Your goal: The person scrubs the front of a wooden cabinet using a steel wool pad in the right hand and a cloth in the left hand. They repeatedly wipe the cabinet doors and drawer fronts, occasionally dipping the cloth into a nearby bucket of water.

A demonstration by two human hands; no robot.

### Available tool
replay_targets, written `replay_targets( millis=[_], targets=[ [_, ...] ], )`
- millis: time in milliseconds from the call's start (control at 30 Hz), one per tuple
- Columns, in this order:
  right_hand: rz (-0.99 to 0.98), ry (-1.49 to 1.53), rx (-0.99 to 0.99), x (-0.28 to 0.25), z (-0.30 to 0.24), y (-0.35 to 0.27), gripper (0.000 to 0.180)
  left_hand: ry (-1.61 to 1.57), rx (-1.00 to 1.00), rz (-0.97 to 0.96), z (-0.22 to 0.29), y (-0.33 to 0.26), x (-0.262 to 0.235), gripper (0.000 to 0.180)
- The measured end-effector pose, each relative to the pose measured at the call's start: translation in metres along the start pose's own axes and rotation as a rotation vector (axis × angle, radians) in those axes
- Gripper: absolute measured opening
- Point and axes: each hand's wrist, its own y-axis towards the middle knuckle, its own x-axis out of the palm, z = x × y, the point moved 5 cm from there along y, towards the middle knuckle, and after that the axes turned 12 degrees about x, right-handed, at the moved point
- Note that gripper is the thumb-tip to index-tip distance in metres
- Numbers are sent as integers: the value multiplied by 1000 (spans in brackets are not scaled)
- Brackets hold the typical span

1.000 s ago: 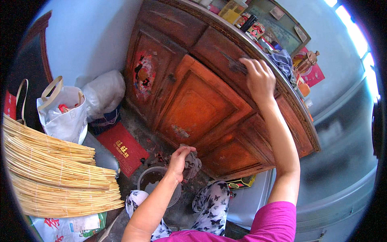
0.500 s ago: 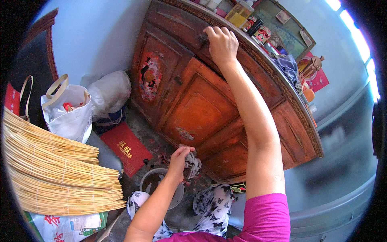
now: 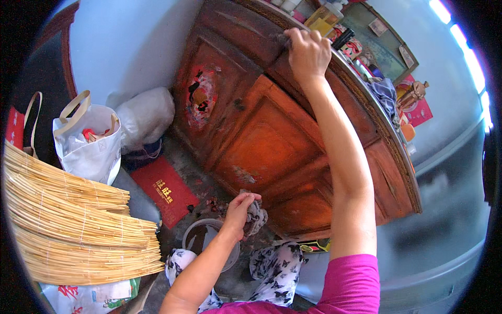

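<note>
Right hand (image 3: pixel 310 55): raised to the upper front of the cabinet, just below its top edge; fingers bent and closed around a dark pad (image 3: pixel 281 40) (blurred, its material hard to tell), which lies at the drawer fronts. Left hand (image 3: pixel 239 213): lower and nearer, fingers closed on a crumpled grey rag (image 3: pixel 256 219), at the right of the bucket.

Cabinet (image 3: pixel 261 138): reddish-brown wood, panelled doors, finish uneven; middle door more orange than its neighbours; worn picture (image 3: pixel 201 99) in red, white and black on the left door.

Bucket (image 3: pixel 230 255): pale, round, on the floor between cabinet and person, partly behind the left forearm. Patterned trousers (image 3: pixel 282 269): white with dark butterflies, near edge.

On the cabinet top, far right: bottle (image 3: pixel 321 21) of yellow liquid; black tube (image 3: pixel 343 38), tilted; framed picture (image 3: pixel 384 42), leaning; blue-grey cloth (image 3: pixel 383 93), bunched; brown figurine (image 3: pixel 414 96).

At left: red mat (image 3: pixel 163 189) with gold lettering, flat on the floor; white bag (image 3: pixel 90 146) with beige handles; clear plastic bundle (image 3: pixel 146 118), just right of the bag; straw-coloured stalks (image 3: pixel 78 225), tied in stacked layers, nearest.
</note>
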Motion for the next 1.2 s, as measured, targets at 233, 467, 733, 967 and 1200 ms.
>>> replay_targets(
  millis=[233,467,733,967,1200],
  targets=[
    [-112,66,-143,35,-40,-67,17,48,-33,34,6,-6,1,27],
    [30,-68,18,20,-8,-6,37,20,-18,-3,-4,3,-11,26],
    [-42,56,-99,13,-26,-21,15,41,59,30,1,-2,-11,23],
    [-92,18,-63,39,-28,-67,30,73,109,48,7,2,-1,24],
    [-168,-14,-125,5,-27,-45,25,3,45,58,3,4,-1,22]
  ],
)
